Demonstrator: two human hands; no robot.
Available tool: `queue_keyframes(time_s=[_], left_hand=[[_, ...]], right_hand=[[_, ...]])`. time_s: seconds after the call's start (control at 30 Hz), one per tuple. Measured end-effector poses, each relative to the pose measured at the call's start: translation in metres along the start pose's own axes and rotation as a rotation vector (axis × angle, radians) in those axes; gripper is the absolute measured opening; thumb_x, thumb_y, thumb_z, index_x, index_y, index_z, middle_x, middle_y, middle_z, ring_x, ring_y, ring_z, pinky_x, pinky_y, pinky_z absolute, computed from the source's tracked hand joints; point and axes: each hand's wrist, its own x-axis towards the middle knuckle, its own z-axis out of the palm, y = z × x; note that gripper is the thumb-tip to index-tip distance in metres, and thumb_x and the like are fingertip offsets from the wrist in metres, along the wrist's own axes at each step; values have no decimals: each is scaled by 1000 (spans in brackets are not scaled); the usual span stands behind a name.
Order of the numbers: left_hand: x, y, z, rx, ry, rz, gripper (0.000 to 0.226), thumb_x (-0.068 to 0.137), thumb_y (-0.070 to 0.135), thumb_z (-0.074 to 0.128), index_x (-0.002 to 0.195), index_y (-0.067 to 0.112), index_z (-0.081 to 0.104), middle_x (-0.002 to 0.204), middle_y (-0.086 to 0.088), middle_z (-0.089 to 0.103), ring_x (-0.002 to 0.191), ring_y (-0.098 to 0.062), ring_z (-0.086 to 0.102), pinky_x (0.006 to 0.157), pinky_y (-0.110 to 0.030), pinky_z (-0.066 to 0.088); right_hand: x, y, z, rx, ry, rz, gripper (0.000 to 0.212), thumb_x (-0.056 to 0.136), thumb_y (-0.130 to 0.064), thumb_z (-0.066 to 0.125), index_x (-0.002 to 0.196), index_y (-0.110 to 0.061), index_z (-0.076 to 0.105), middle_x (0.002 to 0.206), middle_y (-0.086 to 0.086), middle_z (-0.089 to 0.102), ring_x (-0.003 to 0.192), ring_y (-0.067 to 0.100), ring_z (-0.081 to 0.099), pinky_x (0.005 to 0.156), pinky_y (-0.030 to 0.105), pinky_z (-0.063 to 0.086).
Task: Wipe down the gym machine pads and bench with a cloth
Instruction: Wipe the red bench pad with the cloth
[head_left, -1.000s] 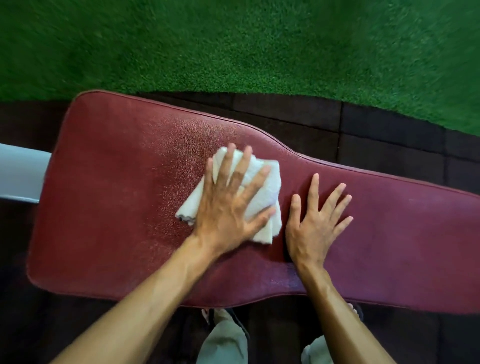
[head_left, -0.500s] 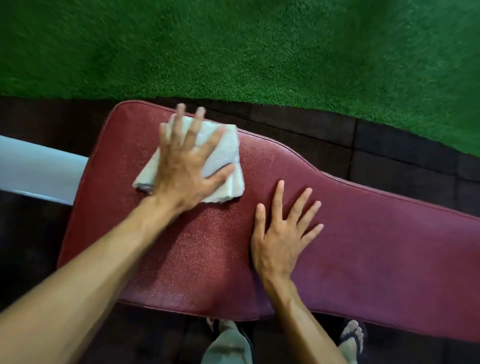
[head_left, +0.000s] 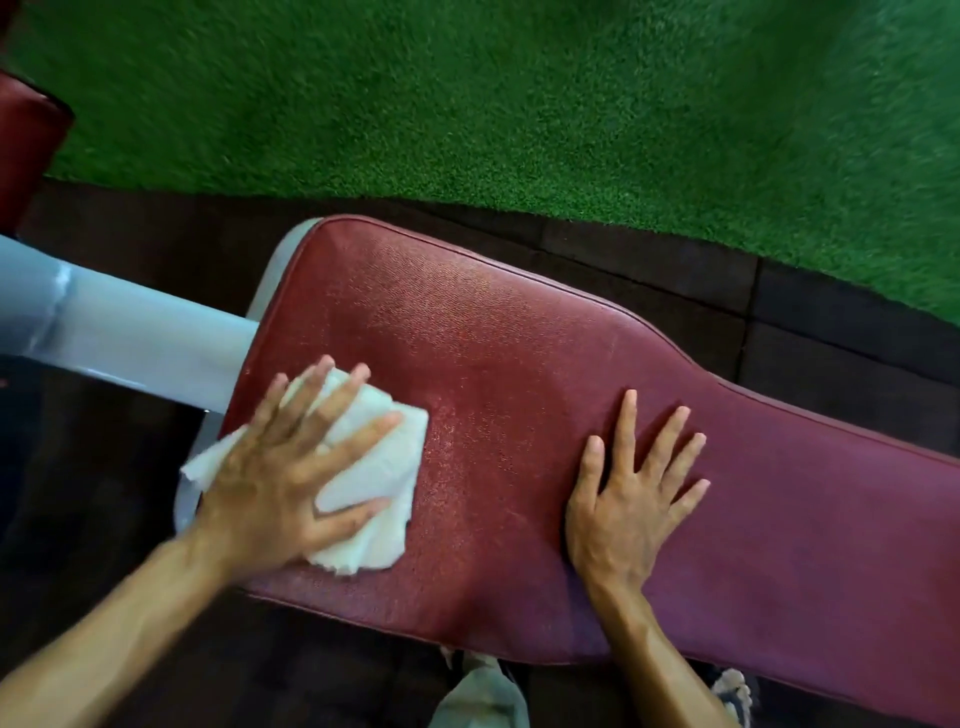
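- Left hand (head_left: 280, 478): fingers spread, palm pressed flat on white cloth (head_left: 374, 467) at the near left corner of the bench pad (head_left: 519, 374).
- Right hand (head_left: 623, 499): splayed flat on bare pad, well apart from cloth.
- Grey frame tube (head_left: 130, 338): left of pad.
- Green turf (head_left: 519, 104): beyond.

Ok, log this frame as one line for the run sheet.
phase: wiping bench | left hand: flat on white cloth, near pad's wide end | right hand: open, braced on red bench pad | cloth corner overhangs pad edge
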Motion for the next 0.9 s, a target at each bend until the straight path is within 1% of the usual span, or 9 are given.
queue_keyframes(time_s=[0.07,0.13,0.27,0.37,0.47,0.57,0.63,0.77,0.9], left_hand=[[36,-25,-2,2,71,-69,72,84,62,54,146,29,45,162,-13,27,152,-37,16,120,-59,18],[84,-34,-1,17,131,-158,72,85,66,52,147,31,44,163,-12,23,153,-37,12,120,-56,14],[148,0,3,5,167,-246,75,86,76,42,148,35,42,164,-10,21,153,-39,10,122,-59,13],[126,32,10,-27,140,-187,76,87,75,41,151,33,35,165,-10,19,153,-38,7,122,-59,11],[60,51,12,-72,47,-63,76,87,72,45,151,33,36,165,-7,18,154,-34,7,122,-59,16],[1,34,4,-20,-15,-36,78,84,74,49,150,34,38,164,-7,23,154,-32,15,119,-60,23],[-12,7,-3,23,-12,-59,79,83,74,51,149,33,39,163,-9,25,153,-33,17,119,-61,22],[27,-18,-3,13,50,-186,77,83,71,50,149,33,40,165,-9,19,154,-34,10,122,-57,13],[115,9,5,-4,149,-306,76,85,76,41,149,35,40,165,-10,19,152,-39,10,121,-59,14]], right_hand=[[0,-1,1,-16,4,9,59,99,-54,19,155,-46,4,167,3,-8,154,28,-11,120,63,-1],[-1,-2,3,-36,10,16,60,98,-55,19,155,-45,3,168,4,-7,154,29,-10,120,63,0],[0,-2,3,-61,5,12,62,97,-58,18,155,-45,3,167,4,-8,154,29,-10,120,63,0],[0,-2,2,-69,3,13,63,96,-59,18,156,-43,5,168,5,-6,154,30,-9,120,64,1],[0,-2,1,-67,-8,7,64,96,-60,17,156,-44,4,167,4,-8,154,29,-10,120,64,1],[0,-1,0,-65,-15,8,63,97,-60,17,156,-44,1,167,4,-10,154,29,-12,120,64,-1],[0,-2,0,-63,-13,8,63,97,-59,18,156,-44,1,167,4,-10,154,29,-12,120,64,-1],[1,-2,1,-65,-13,17,64,96,-59,18,156,-43,2,167,5,-9,154,31,-10,119,64,-1],[1,-3,0,-68,-15,14,64,96,-59,17,156,-43,1,167,5,-9,154,31,-10,119,64,0]])
